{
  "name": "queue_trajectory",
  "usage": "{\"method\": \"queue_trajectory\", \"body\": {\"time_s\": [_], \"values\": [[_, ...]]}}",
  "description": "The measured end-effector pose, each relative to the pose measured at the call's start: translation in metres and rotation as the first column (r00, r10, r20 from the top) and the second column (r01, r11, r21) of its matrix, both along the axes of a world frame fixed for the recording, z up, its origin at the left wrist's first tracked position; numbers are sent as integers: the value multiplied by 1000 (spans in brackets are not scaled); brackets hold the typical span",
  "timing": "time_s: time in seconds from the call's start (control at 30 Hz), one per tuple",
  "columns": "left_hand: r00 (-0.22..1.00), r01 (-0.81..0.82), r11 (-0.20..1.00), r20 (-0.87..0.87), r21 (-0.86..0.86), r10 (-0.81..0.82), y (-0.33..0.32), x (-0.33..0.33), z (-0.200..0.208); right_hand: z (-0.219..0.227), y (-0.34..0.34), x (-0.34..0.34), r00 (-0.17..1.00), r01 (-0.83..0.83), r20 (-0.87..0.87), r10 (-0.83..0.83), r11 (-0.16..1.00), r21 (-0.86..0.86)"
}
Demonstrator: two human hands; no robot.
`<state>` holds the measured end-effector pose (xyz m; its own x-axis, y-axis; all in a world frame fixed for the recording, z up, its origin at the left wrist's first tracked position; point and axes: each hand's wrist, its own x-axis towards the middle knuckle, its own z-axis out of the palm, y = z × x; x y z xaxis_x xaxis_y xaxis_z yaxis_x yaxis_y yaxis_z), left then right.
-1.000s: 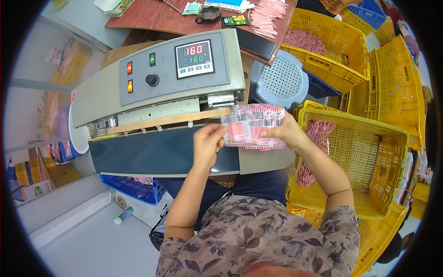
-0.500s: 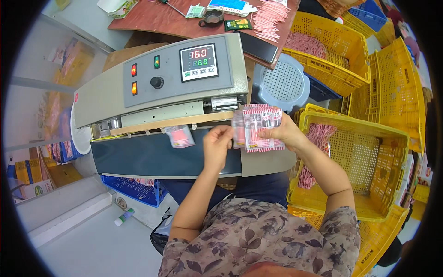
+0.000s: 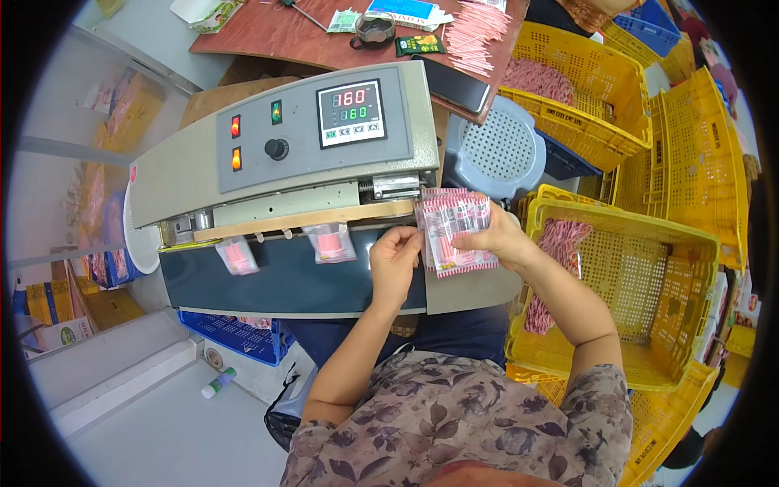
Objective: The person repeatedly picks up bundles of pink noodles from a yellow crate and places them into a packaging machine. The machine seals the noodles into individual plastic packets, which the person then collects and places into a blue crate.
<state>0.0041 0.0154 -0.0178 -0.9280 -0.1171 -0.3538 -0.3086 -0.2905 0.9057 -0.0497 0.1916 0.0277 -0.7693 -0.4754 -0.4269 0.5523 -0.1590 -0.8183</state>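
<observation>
My right hand [image 3: 497, 241] grips a stack of clear plastic packets [image 3: 457, 231] with pink-and-white striped ends and pink contents, thumb across the front. At the stack's left edge, my left hand [image 3: 395, 264] has its thumb and forefinger pinched on the edge of a packet. Just in front of both hands runs the band sealing machine [image 3: 292, 280], grey-green with a blue front. Two packets hang by their top edges from its tan belt: one packet [image 3: 329, 245] near my left hand, another packet [image 3: 237, 256] farther left.
A yellow crate [image 3: 625, 284] with pink strands inside stands at my right, a second yellow crate [image 3: 600, 105] beyond it. Behind the machine are a blue-grey stool [image 3: 497, 146] and a red-brown table [image 3: 284, 36] bearing pink sticks, a phone and a dark cup.
The packet under the belt has travelled left, and another packet now hangs right of it. My left hand has shifted slightly right, to the stack's edge; the stack sits a little lower.
</observation>
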Motion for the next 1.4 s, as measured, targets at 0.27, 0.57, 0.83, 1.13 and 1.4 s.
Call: {"method": "queue_trajectory", "body": {"time_s": [0.27, 0.57, 0.83, 1.13, 1.4], "values": [[978, -195, 981, 76, 16, 193, -59, -1, 5, -4, 4, -1, 998, -38, 44, 36, 999, 39], [1000, 15, 1000, 24, 25, -16, 0, -3, 0, -10, 2, 1, 992, -53, -112, 65, 993, 108], [998, 17, 992, 65, 128, -25, -4, -4, 5, -5, 4, 9, 998, 54, -33, -50, 991, 123], [995, -28, 991, 98, 128, 15, -16, -1, 6, -11, 2, 13, 991, 123, -58, -118, 988, 94], [931, -353, 908, -182, -226, 317, -44, 15, 6, -11, 13, 10, 989, 149, -20, -148, 987, 62]]}}
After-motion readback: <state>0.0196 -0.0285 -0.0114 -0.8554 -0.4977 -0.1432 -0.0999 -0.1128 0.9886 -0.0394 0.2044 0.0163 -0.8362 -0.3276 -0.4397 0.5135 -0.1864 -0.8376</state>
